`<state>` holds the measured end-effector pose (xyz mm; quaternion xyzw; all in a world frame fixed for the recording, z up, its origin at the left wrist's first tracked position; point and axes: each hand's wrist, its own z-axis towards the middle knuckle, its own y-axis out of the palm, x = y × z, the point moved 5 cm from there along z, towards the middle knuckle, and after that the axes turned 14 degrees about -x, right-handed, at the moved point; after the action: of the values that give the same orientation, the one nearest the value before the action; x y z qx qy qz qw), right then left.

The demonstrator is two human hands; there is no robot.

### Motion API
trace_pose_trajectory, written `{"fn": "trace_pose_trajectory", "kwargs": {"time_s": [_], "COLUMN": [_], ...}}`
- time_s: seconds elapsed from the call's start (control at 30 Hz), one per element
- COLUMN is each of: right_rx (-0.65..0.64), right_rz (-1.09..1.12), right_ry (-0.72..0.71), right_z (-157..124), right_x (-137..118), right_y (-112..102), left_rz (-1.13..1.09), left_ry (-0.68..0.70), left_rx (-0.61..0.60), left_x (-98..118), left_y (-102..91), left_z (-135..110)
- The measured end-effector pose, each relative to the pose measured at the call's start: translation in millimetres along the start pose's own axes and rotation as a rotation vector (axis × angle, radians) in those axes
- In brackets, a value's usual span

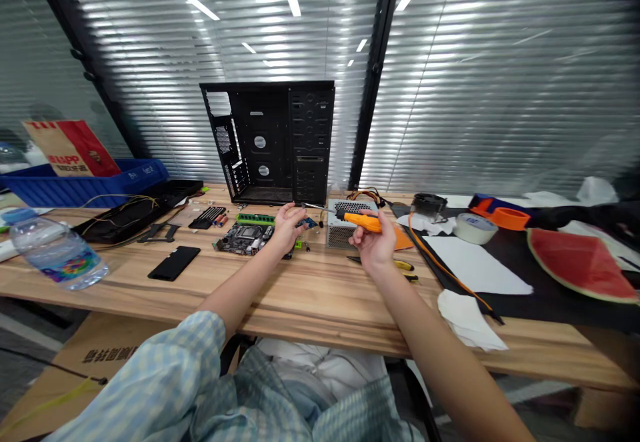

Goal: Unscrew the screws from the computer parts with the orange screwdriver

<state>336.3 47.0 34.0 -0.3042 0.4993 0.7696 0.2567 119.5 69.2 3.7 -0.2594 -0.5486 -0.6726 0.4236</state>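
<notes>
An orange-handled screwdriver [361,220] lies across the grip of my right hand [374,243], its thin shaft pointing left. At the tip of that shaft, the fingers of my left hand [289,227] are pinched together; what they hold, if anything, is too small to make out. Partly behind my left hand, a motherboard [243,237] with a green memory stick lies on the table. The grey power supply [341,234] sits just behind the screwdriver and my right hand. Beyond both hands stands an open black computer case [273,142].
Pliers [404,265] lie beside my right wrist. Leftward are a black phone [174,263], a water bottle [57,249] and a blue bin [135,175]. On the right are a fan [429,206], a tape roll [475,227], papers [480,265] and a watermelon piece [583,262].
</notes>
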Motion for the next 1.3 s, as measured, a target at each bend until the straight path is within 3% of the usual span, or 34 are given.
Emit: {"fn": "trace_pose_trajectory", "kwargs": {"time_s": [0.7,1.3], "right_rx": [0.008,0.007], "right_rz": [0.009,-0.007], "right_ry": [-0.001,-0.017], "right_z": [-0.8,-0.2], "right_x": [0.6,0.1], "right_y": [0.2,-0.9], "left_rz": [-0.172,-0.045], "left_ry": [-0.127,-0.059], "left_rx": [0.020,0.041], "left_x": [-4.6,-1.6], "left_y": [9.0,4.1], "left_z": [-4.8,-2.8]}}
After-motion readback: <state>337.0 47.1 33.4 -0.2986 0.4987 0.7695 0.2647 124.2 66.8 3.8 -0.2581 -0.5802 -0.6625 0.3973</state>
